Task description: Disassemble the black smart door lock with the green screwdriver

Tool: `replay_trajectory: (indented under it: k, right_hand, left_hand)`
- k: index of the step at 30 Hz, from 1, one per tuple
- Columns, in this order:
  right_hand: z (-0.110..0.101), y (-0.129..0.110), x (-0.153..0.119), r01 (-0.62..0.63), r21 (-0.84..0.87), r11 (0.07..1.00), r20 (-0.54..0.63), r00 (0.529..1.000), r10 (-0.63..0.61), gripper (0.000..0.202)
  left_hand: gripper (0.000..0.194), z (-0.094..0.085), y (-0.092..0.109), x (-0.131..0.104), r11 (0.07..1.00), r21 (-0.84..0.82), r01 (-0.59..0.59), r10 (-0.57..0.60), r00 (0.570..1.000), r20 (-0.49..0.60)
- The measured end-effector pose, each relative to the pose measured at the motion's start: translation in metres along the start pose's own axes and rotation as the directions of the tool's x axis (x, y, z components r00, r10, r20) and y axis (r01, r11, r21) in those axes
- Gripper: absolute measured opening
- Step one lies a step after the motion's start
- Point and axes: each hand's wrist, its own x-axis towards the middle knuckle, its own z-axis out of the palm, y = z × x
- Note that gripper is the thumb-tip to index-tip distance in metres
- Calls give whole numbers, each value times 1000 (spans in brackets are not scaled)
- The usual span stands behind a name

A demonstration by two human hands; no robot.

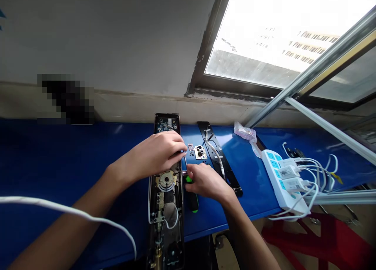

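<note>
An open, dark long housing [173, 236] stands lengthwise down the middle of the frame, running past the bottom edge, with a circuit board [164, 125] at its top end and a round metal part [166, 179] near its middle. The left hand [164, 150] reaches across it and hides the stretch between those two. Its grip is drawn in at the housing's right edge, beside a thin rod [185, 159]; whether the fingertips pinch the rod, I cannot tell. The right hand [207, 180] is just beside that edge, thumb and fingers curled inward; what its grip closes on is hidden. A green-and-black handle [193, 199] shows below it, partly covered by the hand.

Right of centre on the blue table [58, 156] are a small red board [190, 147], a square metal part [201, 152] and a black plate [232, 180] with a wrapped cable [216, 154] along it. Farther right are a clear plastic pouch [245, 132] and a white power strip [284, 199], with chargers [289, 172] plugged in and white leads looping off toward the right edge.

A metal bar [289, 92] slants across the window [264, 72] at upper right; a red stool [340, 238] is at lower right. At lower left, a white cable [64, 208] hangs across the view of the left forearm. A pixelated dark patch [66, 99] covers part of the upper left.
</note>
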Motion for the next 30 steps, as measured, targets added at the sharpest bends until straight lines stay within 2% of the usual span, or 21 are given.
replay_trajectory:
  k: [3,7,9,12,13,15,18,23,26,28,30]
  right_hand:
    - [-5,1,-2,-51,60,997,-73,996,56,23]
    - [-41,0,-7,-61,181,982,-196,976,96,15]
    - [-62,-6,-8,-34,225,974,-250,964,92,19]
    - [-87,-23,-9,91,382,920,-325,945,42,26]
    - [-93,-29,-10,119,391,913,-343,939,24,27]
    - [-102,-40,-11,144,302,942,-395,919,-14,25]
    - [-110,-49,-11,156,171,973,-526,850,-44,21]
    - [-110,-55,-1,268,177,947,-760,649,-42,29]
    - [-109,-63,5,365,210,907,-839,543,-24,32]
    - [-111,-69,7,396,182,900,-863,502,-47,33]
    - [-113,-73,7,404,133,905,-870,486,-89,33]
  left_hand:
    - [22,-6,-2,-2,1000,-7,30,-30,1000,-1]
    - [22,-13,-11,-8,997,-14,80,-81,996,-45]
    - [21,-15,-18,-12,995,9,97,-96,993,-70]
    - [17,-15,-30,-18,995,45,89,-86,994,-71]
    - [17,-15,-33,-20,995,49,83,-80,995,-60]
    - [19,-15,-38,-22,995,54,83,-81,996,-34]
    - [22,-16,-43,-21,993,56,104,-104,995,-5]
    - [21,-21,-44,-21,994,20,111,-111,994,5]
    - [19,-22,-46,-22,995,-16,95,-95,995,3]
    - [18,-21,-48,-23,995,-49,87,-87,996,2]
    - [17,-20,-50,-24,992,-89,84,-84,996,-2]
